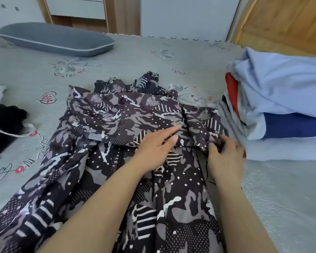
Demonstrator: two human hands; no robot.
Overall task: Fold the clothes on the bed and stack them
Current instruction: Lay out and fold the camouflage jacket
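Note:
A dark patterned garment (117, 125) in black, grey and white lies spread across the middle of the bed, its top part folded over toward me. My left hand (157, 145) rests flat on the fold near the garment's middle, fingers straight and pointing right. My right hand (224, 154) grips the garment's right edge, fingers curled into the fabric beside a thin black cord. To the right sits a stack of folded clothes (274, 99) with pale blue on top and red, grey and dark blue layers below.
The bed (135, 57) has a grey printed sheet. A grey pillow (57, 39) lies at the far left. A black garment (4, 125) with a white cord sits at the left edge. A wooden headboard (288, 22) rises behind the stack.

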